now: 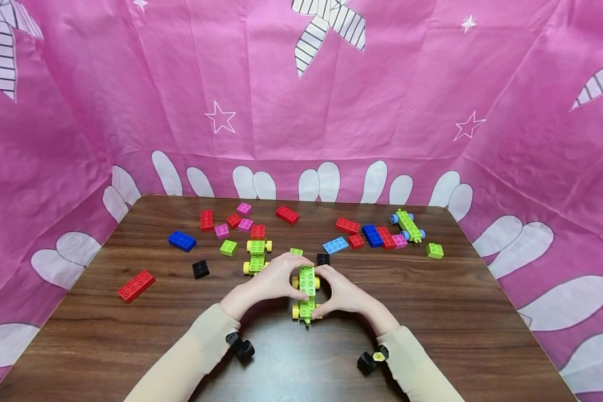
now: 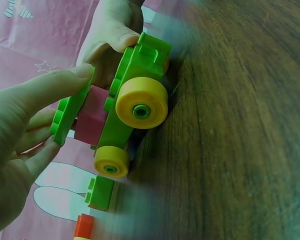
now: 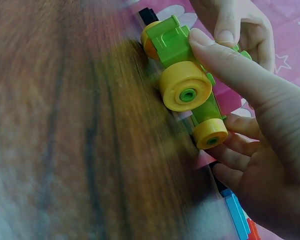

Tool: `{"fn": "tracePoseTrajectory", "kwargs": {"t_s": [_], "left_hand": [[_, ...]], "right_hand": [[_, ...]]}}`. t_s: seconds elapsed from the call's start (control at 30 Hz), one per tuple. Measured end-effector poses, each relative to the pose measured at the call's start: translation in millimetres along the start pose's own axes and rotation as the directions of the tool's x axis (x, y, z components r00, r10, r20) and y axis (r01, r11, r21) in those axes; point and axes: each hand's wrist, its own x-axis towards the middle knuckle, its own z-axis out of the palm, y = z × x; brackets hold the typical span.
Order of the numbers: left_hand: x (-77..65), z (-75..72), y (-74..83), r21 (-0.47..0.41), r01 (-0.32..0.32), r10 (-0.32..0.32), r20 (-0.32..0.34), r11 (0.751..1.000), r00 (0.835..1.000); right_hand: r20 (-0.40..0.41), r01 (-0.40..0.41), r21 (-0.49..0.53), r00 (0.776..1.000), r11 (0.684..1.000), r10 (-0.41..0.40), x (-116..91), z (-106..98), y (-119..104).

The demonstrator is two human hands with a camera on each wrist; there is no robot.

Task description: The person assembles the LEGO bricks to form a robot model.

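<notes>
Near the table's front middle stands a toy car base (image 1: pixel 307 314), green with yellow wheels (image 2: pixel 141 103). A pink brick (image 2: pixel 92 114) sits on it. My left hand (image 1: pixel 280 277) pinches a green studded plate (image 2: pixel 70 110) between thumb and fingers over the pink brick. That plate looks slightly tilted, with a narrow gap beneath part of it in the left wrist view. From the other side, my right hand (image 1: pixel 345 291) grips the car base, its thumb at the near end and its fingers by the far wheel (image 3: pixel 210 133) in the right wrist view.
Behind my left hand is another green car base (image 1: pixel 257 263) with yellow wheels. One with blue wheels (image 1: pixel 408 226) stands at the back right. Several loose bricks lie across the back, among them a black brick (image 1: pixel 200 269) and a long red brick (image 1: pixel 136 286) at left.
</notes>
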Motion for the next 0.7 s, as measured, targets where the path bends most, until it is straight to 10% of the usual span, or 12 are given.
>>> {"fn": "tracePoseTrajectory", "kwargs": {"t_s": [0.7], "left_hand": [[4.0,-0.4,-1.4,-0.005,0.002,-0.002,0.005,1.000,1.000]], "right_hand": [[0.026,-0.055,0.017,0.998,0.998,0.055,-0.3,0.0,1.4]]}}
